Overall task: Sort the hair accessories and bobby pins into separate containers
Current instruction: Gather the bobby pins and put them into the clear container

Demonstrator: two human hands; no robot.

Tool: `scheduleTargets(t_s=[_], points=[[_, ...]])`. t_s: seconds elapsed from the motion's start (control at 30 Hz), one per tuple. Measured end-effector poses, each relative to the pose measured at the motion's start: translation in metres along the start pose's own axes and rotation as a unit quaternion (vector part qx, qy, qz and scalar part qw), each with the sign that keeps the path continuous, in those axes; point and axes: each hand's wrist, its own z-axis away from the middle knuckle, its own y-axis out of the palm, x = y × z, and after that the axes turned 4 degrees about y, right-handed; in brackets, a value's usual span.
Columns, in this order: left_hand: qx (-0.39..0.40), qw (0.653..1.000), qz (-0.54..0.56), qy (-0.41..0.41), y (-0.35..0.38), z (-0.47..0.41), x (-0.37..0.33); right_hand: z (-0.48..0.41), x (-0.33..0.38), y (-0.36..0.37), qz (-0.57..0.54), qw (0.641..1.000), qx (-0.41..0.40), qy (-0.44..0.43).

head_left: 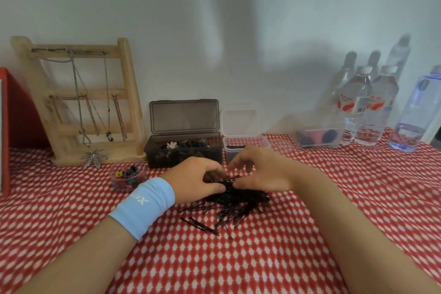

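A heap of black bobby pins [238, 200] lies on the red-and-white cloth at the middle. My left hand [198, 178], with a light blue wristband, pinches pins at the heap's top edge. My right hand [260, 172] meets it from the right, thumb and fingers curled on the same bunch. Behind them stands a dark grey box [183, 148] with its lid up, holding dark hair accessories and a white flower. Beside it a small clear container [248, 144], lid up, holds a few bobby pins.
A small round clear cup [126, 174] of coloured mini clips sits left of my hands. A wooden jewellery stand [81, 102] with chains leans on the wall. At the right stand a clear box [317, 136] with dark items and several water bottles [372, 107].
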Motion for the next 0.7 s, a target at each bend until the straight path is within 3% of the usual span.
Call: scheduleTargets(t_s=[0.1, 0.33, 0.5, 0.7], points=[[0.002, 1.0, -0.017, 0.003, -0.003, 0.001, -0.001, 0.0, 0.007, 0.004, 0.061, 0.996, 0.066, 0.021], [0.037, 0.998, -0.044, -0.011, -0.005, -0.001, 0.002, -0.007, 0.017, 0.014, 0.117, 0.991, 0.058, 0.026], [0.005, 0.998, -0.061, 0.02, -0.004, -0.002, 0.002, -0.013, 0.025, 0.017, 0.167, 0.983, 0.062, 0.034], [0.001, 1.0, 0.027, -0.016, -0.011, 0.004, 0.002, -0.007, 0.019, 0.013, 0.056, 0.998, -0.008, 0.018]])
